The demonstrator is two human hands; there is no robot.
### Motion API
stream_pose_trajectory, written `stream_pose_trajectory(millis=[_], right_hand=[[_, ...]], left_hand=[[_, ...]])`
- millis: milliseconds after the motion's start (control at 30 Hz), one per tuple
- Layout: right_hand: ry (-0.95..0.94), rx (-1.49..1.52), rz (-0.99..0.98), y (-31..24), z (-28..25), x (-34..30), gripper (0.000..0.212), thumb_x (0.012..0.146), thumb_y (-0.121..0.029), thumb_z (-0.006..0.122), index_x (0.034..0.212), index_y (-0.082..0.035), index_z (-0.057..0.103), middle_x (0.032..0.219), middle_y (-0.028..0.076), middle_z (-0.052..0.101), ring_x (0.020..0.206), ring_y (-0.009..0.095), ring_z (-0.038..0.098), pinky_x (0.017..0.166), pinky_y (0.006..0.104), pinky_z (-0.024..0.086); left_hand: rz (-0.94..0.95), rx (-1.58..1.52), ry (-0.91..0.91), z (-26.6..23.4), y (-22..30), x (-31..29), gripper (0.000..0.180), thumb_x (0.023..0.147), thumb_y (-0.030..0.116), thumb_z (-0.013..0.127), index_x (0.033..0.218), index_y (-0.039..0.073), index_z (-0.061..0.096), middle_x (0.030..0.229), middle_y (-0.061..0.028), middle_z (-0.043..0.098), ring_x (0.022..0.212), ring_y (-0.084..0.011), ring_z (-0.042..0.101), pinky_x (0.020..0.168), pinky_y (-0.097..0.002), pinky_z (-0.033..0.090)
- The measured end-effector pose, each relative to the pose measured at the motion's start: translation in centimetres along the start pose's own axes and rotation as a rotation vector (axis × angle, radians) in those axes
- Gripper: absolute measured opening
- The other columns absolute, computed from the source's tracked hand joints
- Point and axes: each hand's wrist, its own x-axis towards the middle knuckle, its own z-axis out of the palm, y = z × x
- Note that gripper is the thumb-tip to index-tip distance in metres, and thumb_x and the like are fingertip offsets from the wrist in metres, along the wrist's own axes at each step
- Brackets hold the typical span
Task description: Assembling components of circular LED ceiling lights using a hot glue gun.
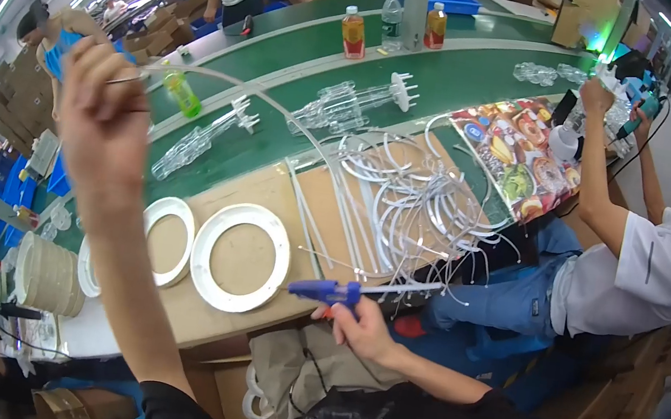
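My left hand (106,104) is raised high at the left, fingers closed round one end of a thin white flexible strip (281,110). The strip arcs down to the right toward a tangled pile of similar white strips with thin wire ends (422,200), lying on brown cardboard. Low in the middle, my right hand (366,329) grips a blue glue gun (328,292) by its handle. A white glue stick (406,288) juts from its back, and the nozzle points left to a flat white ring (283,264) on the bench. Another white ring (187,244) lies left of it, and a third is partly behind my left forearm.
Clear plastic assemblies (337,107) lie on the green bench (286,74), with bottles (353,34) behind. At the right a co-worker (644,270) handles clear parts beside a colourful printed mat (523,154). Stacked cream rings (52,274) stand at the left.
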Motion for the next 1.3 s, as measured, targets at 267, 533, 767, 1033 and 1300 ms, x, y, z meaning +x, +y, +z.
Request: stream_pose_trajectory(millis=[267,533,767,1033,1300], right_hand=[[0.195,-0.017,-0.095,-1.7,-2.7,11.6,0.038,0.105,-0.034,0.046,0.097,-0.001,0.064,0.060,0.003,0.057,0.048,0.011,0.054,0.047,0.0247,0.044],[0.042,-0.171,0.182,-2.4,-5.0,19.7,0.033,0.099,-0.033,0.057,0.110,-0.003,0.063,0.084,0.005,0.065,0.071,0.012,0.063,0.063,0.0255,0.053],[-0.202,-0.980,-0.103,-10.3,-5.0,14.5,0.035,0.097,-0.028,0.059,0.111,0.003,0.066,0.094,0.007,0.069,0.081,0.012,0.064,0.072,0.0254,0.051],[-0.447,-0.900,-0.548,-20.5,8.2,12.7,0.027,0.099,-0.016,0.054,0.115,0.003,0.065,0.089,0.006,0.067,0.076,0.008,0.059,0.062,0.0218,0.046],[-0.520,-0.716,-0.399,-19.3,9.4,11.6,0.017,0.096,-0.013,0.062,0.099,0.002,0.070,0.065,-0.003,0.057,0.059,0.003,0.050,0.052,0.0208,0.040]], left_hand=[[0.071,0.428,0.191,-1.1,9.4,-8.5,0.023,0.109,0.026,0.037,0.093,0.012,0.045,0.064,0.0062,0.032,0.049,-0.0020,0.030,0.041,-0.0176,0.023],[-0.321,0.630,0.676,-4.2,6.6,-17.4,0.030,0.106,0.037,0.046,0.090,0.012,0.052,0.058,0.0084,0.033,0.045,-0.0034,0.032,0.041,-0.0198,0.021],[-0.399,0.758,0.628,-4.2,6.5,-18.3,0.034,0.107,0.038,0.043,0.089,0.010,0.052,0.057,0.0064,0.037,0.045,-0.0043,0.035,0.041,-0.0205,0.022],[-0.502,1.019,0.399,-3.3,4.4,-17.7,0.038,0.107,0.034,0.043,0.085,0.005,0.054,0.054,0.0009,0.047,0.043,-0.0068,0.046,0.040,-0.0214,0.031],[-0.319,1.267,0.252,-4.1,4.5,-19.6,0.031,0.102,0.028,0.052,0.102,0.001,0.066,0.092,-0.0071,0.065,0.083,-0.0132,0.061,0.062,-0.0258,0.046]])
